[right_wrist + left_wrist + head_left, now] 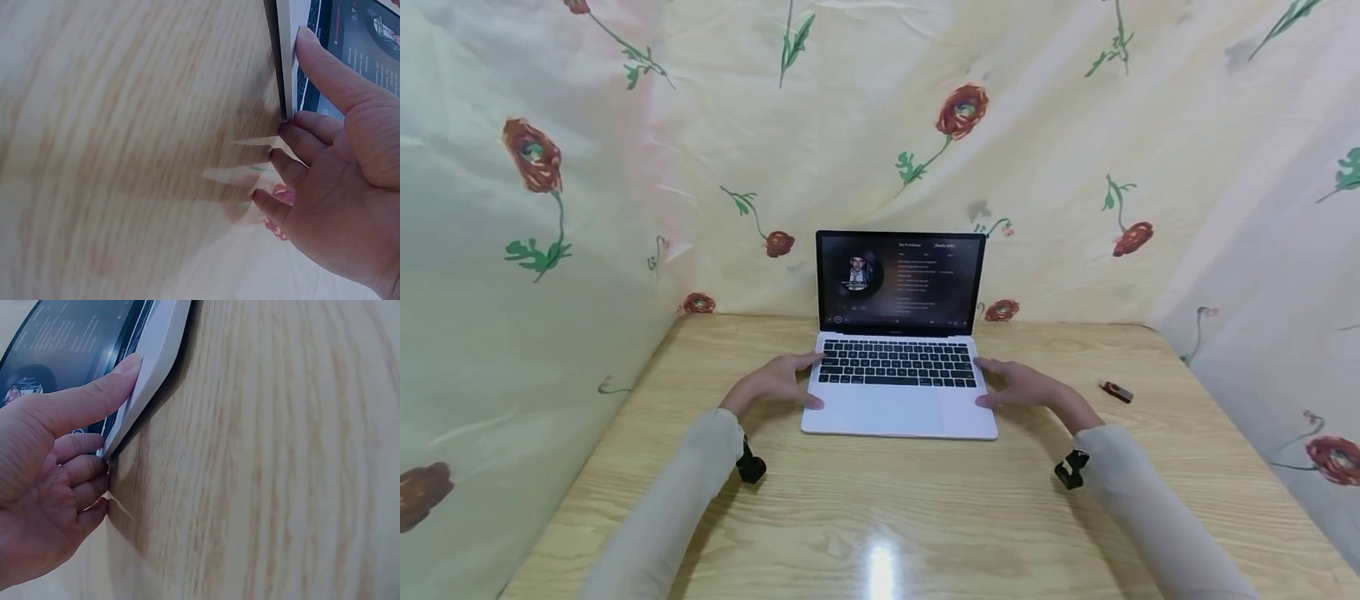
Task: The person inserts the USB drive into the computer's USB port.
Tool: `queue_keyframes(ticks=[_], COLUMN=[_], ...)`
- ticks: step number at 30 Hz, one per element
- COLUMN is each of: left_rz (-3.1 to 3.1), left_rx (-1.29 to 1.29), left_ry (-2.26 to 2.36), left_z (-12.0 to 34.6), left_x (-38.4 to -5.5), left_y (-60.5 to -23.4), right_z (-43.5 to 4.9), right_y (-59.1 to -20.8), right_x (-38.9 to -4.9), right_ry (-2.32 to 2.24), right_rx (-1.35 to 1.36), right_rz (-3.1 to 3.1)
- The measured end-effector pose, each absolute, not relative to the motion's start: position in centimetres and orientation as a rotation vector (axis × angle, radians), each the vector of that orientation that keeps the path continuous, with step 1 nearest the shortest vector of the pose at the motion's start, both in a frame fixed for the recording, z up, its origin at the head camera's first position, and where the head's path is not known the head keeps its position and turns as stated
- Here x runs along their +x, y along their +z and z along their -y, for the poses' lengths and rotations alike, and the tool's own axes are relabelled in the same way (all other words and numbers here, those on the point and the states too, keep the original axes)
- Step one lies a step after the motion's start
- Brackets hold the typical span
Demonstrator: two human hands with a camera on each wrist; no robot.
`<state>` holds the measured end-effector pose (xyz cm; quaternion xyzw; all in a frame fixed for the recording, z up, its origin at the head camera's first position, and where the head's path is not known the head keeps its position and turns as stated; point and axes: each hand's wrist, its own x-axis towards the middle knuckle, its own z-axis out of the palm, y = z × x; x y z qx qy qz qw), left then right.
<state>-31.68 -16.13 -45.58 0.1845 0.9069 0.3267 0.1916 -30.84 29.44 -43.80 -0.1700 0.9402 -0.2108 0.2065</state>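
Observation:
An unfolded silver laptop (872, 408) rests on the wooden table, its screen (898, 283) lit with a dark music-player page. My left hand (777, 379) holds the laptop's left side. In the left wrist view its thumb (103, 394) lies on the top face near the front corner, the other fingers at the side edge. On the opposite side my right hand (1028, 386) grips the laptop's right edge. The right wrist view has that thumb (331, 69) on top, with some fingers touching the edge and the lower ones on the table. Whether any fingertips reach underneath is hidden.
A small red-and-silver USB flash drive (1116, 391) lies on the table (865, 492), right of the laptop. Flower-patterned cloth (820, 150) hangs behind the table and along both sides. Black wrist cameras (750, 463) sit at both cuffs.

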Motion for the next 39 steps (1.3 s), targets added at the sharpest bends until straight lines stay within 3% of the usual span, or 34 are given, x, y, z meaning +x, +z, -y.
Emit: queue_keyframes(ticks=[25, 39], left_rz=[-2.545, -2.591], left_rx=[0.473, 0.460], left_ry=[0.955, 0.870], left_z=[16.2, 15.8], left_x=[-31.6, -31.5], left_y=[-46.1, -45.3], right_z=[-30.0, -37.0], right_y=[-43.3, -41.6], right_x=[-30.8, -29.7], right_ry=[-0.617, -0.900], right_rx=[-0.501, -0.501], right_rz=[-2.725, -2.878])
